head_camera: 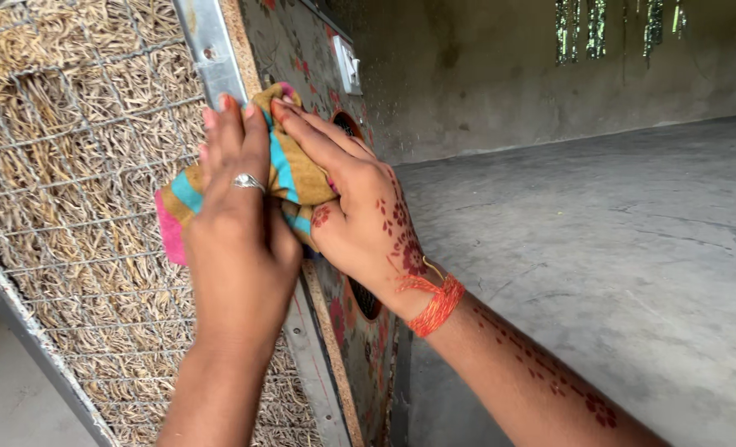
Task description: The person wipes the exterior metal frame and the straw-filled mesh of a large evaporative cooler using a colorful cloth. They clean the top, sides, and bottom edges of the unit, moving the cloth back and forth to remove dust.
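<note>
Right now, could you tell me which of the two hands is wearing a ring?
The left hand wears a silver ring; the right hand has none, only red henna patterns and an orange wrist thread.

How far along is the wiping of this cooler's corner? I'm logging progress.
Done: cannot tell; no wiped patch stands out. In hand: the left hand and right hand both press a striped cloth against the metal corner frame, between the straw pad behind wire mesh and the floral front panel. Left: the lower frame and panel look untouched, but dirt is hard to judge.
</note>
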